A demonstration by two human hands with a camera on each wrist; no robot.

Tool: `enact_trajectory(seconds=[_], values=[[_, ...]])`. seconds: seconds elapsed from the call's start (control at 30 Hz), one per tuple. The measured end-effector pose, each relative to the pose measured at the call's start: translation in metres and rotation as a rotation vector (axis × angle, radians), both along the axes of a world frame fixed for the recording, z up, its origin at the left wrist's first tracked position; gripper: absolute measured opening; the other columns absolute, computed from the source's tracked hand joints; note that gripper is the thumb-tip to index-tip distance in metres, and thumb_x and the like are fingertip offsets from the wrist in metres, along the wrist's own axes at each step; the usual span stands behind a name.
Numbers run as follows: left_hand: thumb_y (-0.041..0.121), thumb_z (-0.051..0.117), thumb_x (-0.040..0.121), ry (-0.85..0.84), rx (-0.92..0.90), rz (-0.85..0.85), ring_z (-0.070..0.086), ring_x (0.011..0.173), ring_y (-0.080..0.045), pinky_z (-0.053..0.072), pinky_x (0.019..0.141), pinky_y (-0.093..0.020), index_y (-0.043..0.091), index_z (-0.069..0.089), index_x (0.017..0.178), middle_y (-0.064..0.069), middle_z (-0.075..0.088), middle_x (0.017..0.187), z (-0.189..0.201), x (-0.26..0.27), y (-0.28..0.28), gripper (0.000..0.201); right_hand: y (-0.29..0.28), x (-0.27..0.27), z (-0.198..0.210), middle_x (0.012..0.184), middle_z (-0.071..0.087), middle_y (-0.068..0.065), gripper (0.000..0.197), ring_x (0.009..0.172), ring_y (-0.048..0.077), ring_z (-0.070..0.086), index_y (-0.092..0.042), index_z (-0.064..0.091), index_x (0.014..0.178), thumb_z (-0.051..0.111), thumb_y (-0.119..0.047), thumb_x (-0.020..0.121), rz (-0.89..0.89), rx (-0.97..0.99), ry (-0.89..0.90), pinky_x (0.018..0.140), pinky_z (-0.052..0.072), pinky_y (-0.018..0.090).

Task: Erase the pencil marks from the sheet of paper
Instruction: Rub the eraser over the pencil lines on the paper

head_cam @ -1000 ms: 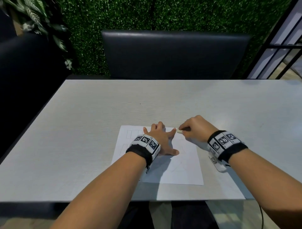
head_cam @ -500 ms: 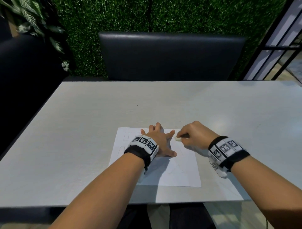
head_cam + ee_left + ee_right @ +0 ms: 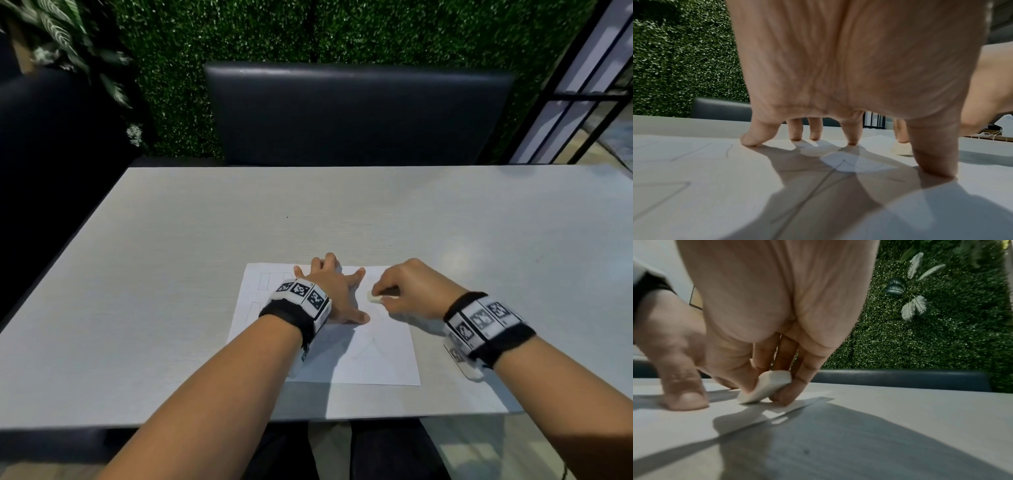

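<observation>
A white sheet of paper (image 3: 376, 356) with faint pencil lines lies near the front edge of the table (image 3: 171, 274). My left hand (image 3: 334, 291) rests on the sheet with spread, straight fingers (image 3: 853, 134) pressing it flat. Just to its right, my right hand (image 3: 407, 289) pinches a small white eraser (image 3: 374, 296) between thumb and fingertips, its lower edge touching the paper (image 3: 684, 426). In the right wrist view the eraser (image 3: 766, 387) sits tilted against the sheet near its right edge. Pencil lines (image 3: 818, 183) run under the left palm.
The table is pale grey, with a dark padded bench back (image 3: 356, 113) behind it and a green hedge wall (image 3: 308, 31). A dark seat and leafy plant (image 3: 51, 31) stand at the left. Black window frames (image 3: 582, 85) are at the right.
My right hand has slid the eraser toward me along the paper, from the sheet's far edge down beside the left index finger. The left hand stays pressed on the sheet.
</observation>
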State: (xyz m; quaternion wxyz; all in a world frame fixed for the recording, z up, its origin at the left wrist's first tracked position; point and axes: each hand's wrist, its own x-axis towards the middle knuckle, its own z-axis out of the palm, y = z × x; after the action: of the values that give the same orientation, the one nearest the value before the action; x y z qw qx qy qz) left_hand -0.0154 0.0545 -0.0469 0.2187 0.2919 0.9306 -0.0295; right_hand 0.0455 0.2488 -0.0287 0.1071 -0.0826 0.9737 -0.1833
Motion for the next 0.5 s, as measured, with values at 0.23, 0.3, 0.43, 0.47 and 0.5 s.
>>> enact_trajectory(seconds=[0.23, 0.3, 0.43, 0.47, 0.5], values=[[0.085, 0.058, 0.074, 0.013, -0.011, 0.015, 0.020, 0.143, -0.038, 0.027, 0.110, -0.069, 0.054, 0.008, 0.157, -0.011, 0.018, 0.156, -0.002, 0.000, 0.000, 0.102, 0.002, -0.024, 0.001, 0.096, 0.077, -0.004, 0.025, 0.087, 0.014, 0.070, -0.022, 0.081, 0.101, 0.063, -0.014, 0.085, -0.127, -0.036, 0.060, 0.083, 0.060, 0.035], [0.084, 0.058, 0.074, 0.018, -0.012, 0.014, 0.021, 0.142, -0.039, 0.027, 0.109, -0.069, 0.054, 0.008, 0.157, -0.012, 0.020, 0.155, -0.001, 0.000, 0.001, 0.102, 0.001, -0.018, 0.000, 0.093, 0.076, -0.006, 0.024, 0.084, 0.011, 0.069, -0.023, 0.080, 0.100, 0.064, -0.015, 0.085, -0.109, -0.033, 0.053, 0.082, 0.060, 0.033], [0.083, 0.059, 0.075, 0.015, -0.001, 0.009, 0.023, 0.140, -0.039, 0.028, 0.108, -0.070, 0.051, 0.011, 0.157, -0.013, 0.022, 0.152, -0.001, 0.000, 0.001, 0.101, 0.001, 0.009, 0.004, 0.086, 0.070, -0.018, 0.024, 0.081, -0.003, 0.064, -0.024, 0.080, 0.101, 0.066, -0.016, 0.083, -0.028, -0.043, -0.038, 0.075, 0.051, 0.016], [0.083, 0.059, 0.075, 0.016, 0.002, 0.010, 0.023, 0.140, -0.039, 0.028, 0.108, -0.070, 0.051, 0.011, 0.157, -0.013, 0.022, 0.152, -0.001, 0.000, 0.001, 0.101, 0.001, 0.007, 0.005, 0.086, 0.071, -0.017, 0.024, 0.082, -0.002, 0.065, -0.024, 0.080, 0.101, 0.065, -0.017, 0.083, -0.026, -0.045, -0.041, 0.075, 0.053, 0.017], [0.083, 0.059, 0.074, 0.015, 0.001, 0.009, 0.023, 0.140, -0.039, 0.028, 0.108, -0.070, 0.052, 0.010, 0.157, -0.013, 0.022, 0.153, -0.002, -0.001, 0.001, 0.101, 0.002, 0.003, 0.005, 0.088, 0.074, -0.013, 0.025, 0.083, 0.002, 0.067, -0.025, 0.080, 0.101, 0.065, -0.017, 0.083, -0.045, -0.042, -0.021, 0.077, 0.055, 0.022]])
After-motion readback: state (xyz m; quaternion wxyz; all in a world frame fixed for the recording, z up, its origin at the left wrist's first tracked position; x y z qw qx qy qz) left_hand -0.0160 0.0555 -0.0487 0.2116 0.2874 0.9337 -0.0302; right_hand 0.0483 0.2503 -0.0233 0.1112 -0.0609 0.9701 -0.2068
